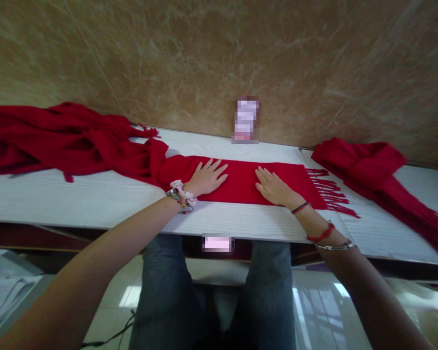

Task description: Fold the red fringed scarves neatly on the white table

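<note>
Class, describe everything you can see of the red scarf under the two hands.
The red scarf is plain and looks like soft woven cloth. It lies lengthwise along the white tabletop, flat between the hands, with a fringe of separate strands at its right end. The left hand and right hand rest on it. Leftward it rumples and meets bunched red cloth; whether they are one piece is unclear.

No text legible; upper patch [246,119], lower patch [217,243] pixelated.
</note>
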Demonstrator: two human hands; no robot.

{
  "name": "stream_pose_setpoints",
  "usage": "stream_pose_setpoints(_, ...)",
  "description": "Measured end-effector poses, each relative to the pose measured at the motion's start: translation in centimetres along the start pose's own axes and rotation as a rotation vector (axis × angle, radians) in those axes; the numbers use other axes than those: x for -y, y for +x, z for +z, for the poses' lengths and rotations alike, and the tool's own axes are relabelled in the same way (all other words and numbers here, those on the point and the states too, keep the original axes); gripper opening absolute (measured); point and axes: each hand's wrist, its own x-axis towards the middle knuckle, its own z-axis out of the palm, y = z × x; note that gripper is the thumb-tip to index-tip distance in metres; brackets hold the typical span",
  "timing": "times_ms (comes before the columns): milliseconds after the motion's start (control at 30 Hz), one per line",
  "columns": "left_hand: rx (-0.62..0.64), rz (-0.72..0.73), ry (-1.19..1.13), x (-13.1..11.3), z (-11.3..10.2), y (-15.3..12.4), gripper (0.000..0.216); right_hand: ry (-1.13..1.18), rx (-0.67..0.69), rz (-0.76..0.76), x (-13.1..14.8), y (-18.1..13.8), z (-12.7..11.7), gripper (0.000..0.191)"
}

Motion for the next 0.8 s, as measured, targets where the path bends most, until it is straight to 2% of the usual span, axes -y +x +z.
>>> stream_pose_setpoints(100, -0.034, 0.017, 0.002, -0.1, -0.1, -0.1, 0.053, 0.000, -0.029, 0.022, -0.3, -0.2, -0.4, 0.054)
stream_pose_setpoints(233, -0.170, 0.079, 0.021, -0.3, 0.1, -0.3, 0.051, 0.072, -0.128, -0.045, 1.7, 0.2, -0.8, 0.056)
stream_pose_setpoints(367, -0.047, 0.079, 0.021, -0.3, 0.3, -0.5, 0.054, 0.081, -0.048, -0.127, 3.1, -0.1, -0.5, 0.057)
stream_pose_setpoints(467, -0.010, 0.063, 0.025, -0.3, 0.3, -0.5, 0.054, 0.034, -0.030, -0.117, 2.4, -0.9, -0.1, 0.056)
stream_pose_setpoints(667, -0.020, 0.071, 0.014, -0.1, 0.4, -0.4, 0.055, -0.072, -0.053, -0.010, -0.8, -3.0, 0.4, 0.054)
stream_pose_setpoints(800, -0.029, 0.071, 0.008, 0.0, 0.6, -0.3, 0.055, -0.079, -0.059, 0.054, -1.8, -3.6, 0.6, 0.053)
